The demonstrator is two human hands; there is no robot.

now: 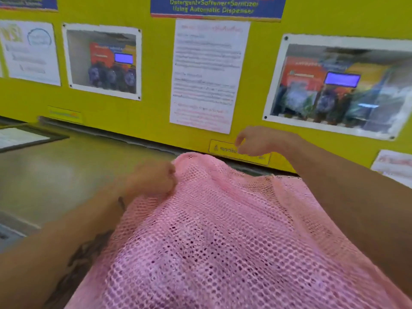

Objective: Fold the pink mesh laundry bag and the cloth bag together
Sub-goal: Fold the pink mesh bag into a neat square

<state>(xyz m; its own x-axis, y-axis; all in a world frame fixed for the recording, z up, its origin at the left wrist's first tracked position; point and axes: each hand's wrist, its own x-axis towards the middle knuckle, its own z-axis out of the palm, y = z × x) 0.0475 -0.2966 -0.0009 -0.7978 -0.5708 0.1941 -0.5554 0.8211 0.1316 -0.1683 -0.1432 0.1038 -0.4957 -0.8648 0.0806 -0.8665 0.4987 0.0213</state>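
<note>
The pink mesh laundry bag (223, 230) fills the near and middle part of the view, spread in a broad rumpled sheet that rises from the near edge toward the far wall. Its far left corner is bunched into a small peak. Something darker shows faintly through the holes of the mesh near its middle, but I cannot tell what it is, and no cloth bag can be made out on its own.

The left hand (153, 179) sits at the left edge of the mesh, just below that peak, with its fingers curled in on the fabric; it is blurred, yet it looks clamped on the edge of the bag. The left forearm runs back along the left side of the bag toward the near left corner.

The right hand (256, 141) is raised beyond the far edge of the bag, apart from it, in front of the wall. Its fingers hang loosely curled and hold nothing. The right forearm crosses over the right side of the mesh.

The table (66, 170) under the bag is a dull greenish surface, bare on the left. A yellow wall (156, 85) stands right behind it, carrying a printed notice (207, 74) and framed photographs (102, 61).
</note>
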